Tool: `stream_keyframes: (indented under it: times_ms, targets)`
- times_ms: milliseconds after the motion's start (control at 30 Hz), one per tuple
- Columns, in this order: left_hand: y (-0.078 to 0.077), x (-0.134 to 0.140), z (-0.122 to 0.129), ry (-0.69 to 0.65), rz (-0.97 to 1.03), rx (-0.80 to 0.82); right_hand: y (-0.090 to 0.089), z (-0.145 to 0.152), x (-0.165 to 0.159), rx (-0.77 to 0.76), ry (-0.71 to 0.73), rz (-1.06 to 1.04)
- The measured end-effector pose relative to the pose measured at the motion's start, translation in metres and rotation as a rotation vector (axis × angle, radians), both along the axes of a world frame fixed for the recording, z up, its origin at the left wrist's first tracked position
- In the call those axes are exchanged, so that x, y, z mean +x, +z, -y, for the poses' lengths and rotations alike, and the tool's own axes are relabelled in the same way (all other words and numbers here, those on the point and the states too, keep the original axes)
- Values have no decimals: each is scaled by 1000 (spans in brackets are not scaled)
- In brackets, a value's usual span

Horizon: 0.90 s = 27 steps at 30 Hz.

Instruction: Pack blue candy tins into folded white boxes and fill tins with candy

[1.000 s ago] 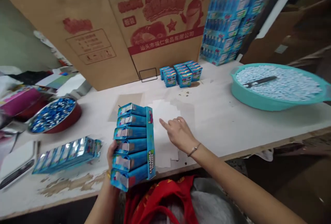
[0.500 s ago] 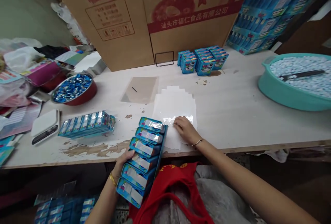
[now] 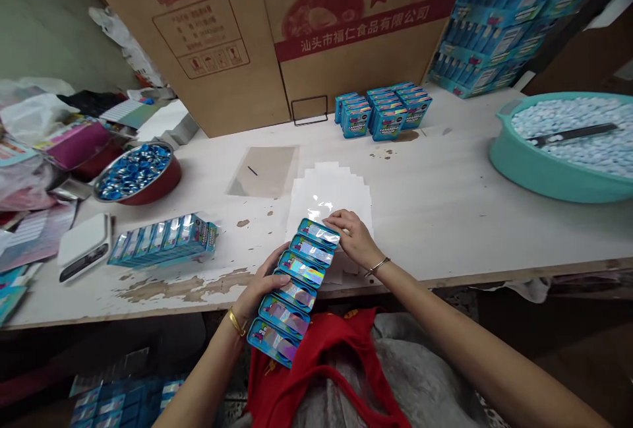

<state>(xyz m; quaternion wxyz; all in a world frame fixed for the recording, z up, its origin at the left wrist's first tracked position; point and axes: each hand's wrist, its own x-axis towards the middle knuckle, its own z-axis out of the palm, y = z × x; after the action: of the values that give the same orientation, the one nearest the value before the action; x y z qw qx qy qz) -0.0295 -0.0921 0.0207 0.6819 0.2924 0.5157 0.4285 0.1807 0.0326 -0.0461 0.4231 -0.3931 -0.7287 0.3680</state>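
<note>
My left hand grips a row of several blue candy boxes from its left side, thumb over the front. The row is tilted above the table's front edge, and light glints off the boxes' shiny faces. At the upper right end of the row is my right hand, its thumb and fingertips pinched together by the top box. Whatever may be in that pinch is too small to make out. Behind both hands, white sheets lie overlapped on the table, partly covered by the row and the right hand.
On the left are another wrapped row of boxes, a white scale and a bowl of blue-wrapped sweets. Small boxes stand before a large carton. A teal tub of pale sweets is at right.
My left hand has raised the row of candy boxes up and to the right, turning its faces more toward me. My right hand has moved from the white sheets to the row's top end.
</note>
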Motion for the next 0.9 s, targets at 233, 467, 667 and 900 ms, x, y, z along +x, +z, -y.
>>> stream_keyframes:
  times_ms: [233,467,667,900]
  targets:
    - [-4,7,-14,-29,-42,-11,9,-3,8,-104,48,-131]
    - [-10,9,-29,-87,-72,9,5,-14,16,-102,100,-46]
    - [-2,-24,-45,-236,-743,272,6,-11,16,74,110,234]
    - [-8,-28,-106,-404,-1422,768,12,10,11,183,-161,568]
